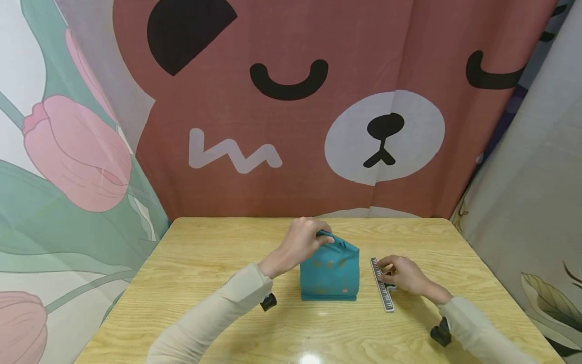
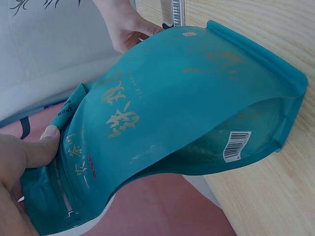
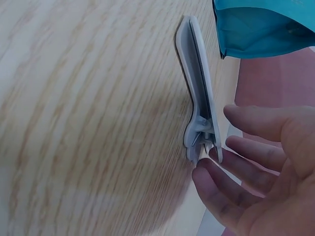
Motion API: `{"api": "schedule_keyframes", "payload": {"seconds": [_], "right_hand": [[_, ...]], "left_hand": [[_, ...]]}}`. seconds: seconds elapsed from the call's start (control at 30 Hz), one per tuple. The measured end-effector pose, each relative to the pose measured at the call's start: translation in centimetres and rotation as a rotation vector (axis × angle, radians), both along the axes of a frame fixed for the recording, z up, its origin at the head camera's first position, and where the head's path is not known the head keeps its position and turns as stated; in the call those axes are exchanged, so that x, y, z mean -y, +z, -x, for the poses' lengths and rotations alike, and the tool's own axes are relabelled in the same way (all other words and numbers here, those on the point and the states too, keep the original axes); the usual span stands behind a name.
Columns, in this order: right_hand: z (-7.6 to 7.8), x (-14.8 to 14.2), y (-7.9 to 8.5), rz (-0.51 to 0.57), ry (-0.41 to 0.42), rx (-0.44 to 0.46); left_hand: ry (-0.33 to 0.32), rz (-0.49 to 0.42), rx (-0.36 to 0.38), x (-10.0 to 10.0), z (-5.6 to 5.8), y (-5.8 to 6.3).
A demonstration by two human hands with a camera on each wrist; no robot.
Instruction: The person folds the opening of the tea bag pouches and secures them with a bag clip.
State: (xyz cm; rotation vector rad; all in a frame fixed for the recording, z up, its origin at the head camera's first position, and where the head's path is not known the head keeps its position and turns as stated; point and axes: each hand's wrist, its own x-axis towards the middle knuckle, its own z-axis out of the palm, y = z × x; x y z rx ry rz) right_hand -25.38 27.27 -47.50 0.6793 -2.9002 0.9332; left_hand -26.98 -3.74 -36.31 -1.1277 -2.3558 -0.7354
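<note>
My left hand (image 1: 305, 238) pinches the folded top of a teal stand-up pouch (image 1: 329, 273). In the left wrist view the pouch (image 2: 162, 98) shows gold writing and a barcode label, and the thumb (image 2: 42, 147) presses near its top edge. To the right of the pouch lies a long bag clip (image 1: 382, 285) with a black-and-white piano-key pattern. My right hand (image 1: 406, 275) reaches over the clip. In the right wrist view its fingertips (image 3: 204, 169) are at the hinge end of the grey-white clip (image 3: 199, 78), while the thumb (image 3: 246, 118) stands apart from it.
Both the pouch and the clip are on a light wood-grain table (image 1: 218, 242). Behind it hangs a curtain (image 1: 291, 192) with a bear print. Patterned curtains also hang at the left and right sides.
</note>
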Motion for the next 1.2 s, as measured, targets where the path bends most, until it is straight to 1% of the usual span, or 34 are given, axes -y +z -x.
{"api": "schedule_keyframes", "payload": {"seconds": [0.17,0.3,0.53,0.63,0.8,1.03,1.2], "right_hand": [[0.0,-0.4,-0.1,-0.007,0.032,0.009],[0.0,-0.6,0.0,-0.021,0.036,0.002],[-0.1,-0.7,0.0,-0.083,-0.015,-0.004],[0.0,-0.8,-0.1,-0.102,-0.024,-0.015],[0.1,-1.1,-0.2,-0.121,-0.019,-0.034],[-0.1,-1.0,-0.3,-0.128,-0.035,-0.021],[-0.2,-1.0,-0.3,-0.129,-0.029,-0.027]], "left_hand": [[0.002,0.003,0.0,-0.1,0.0,-0.1],[0.005,0.004,0.001,-0.1,0.1,0.0],[0.004,0.005,0.004,-0.1,0.0,0.0],[0.001,0.001,0.005,-0.1,0.0,-0.1],[0.003,0.0,0.008,-0.1,0.0,-0.1],[0.008,0.007,0.016,-0.1,0.1,-0.1],[0.009,0.007,0.013,-0.1,0.1,-0.1]]}}
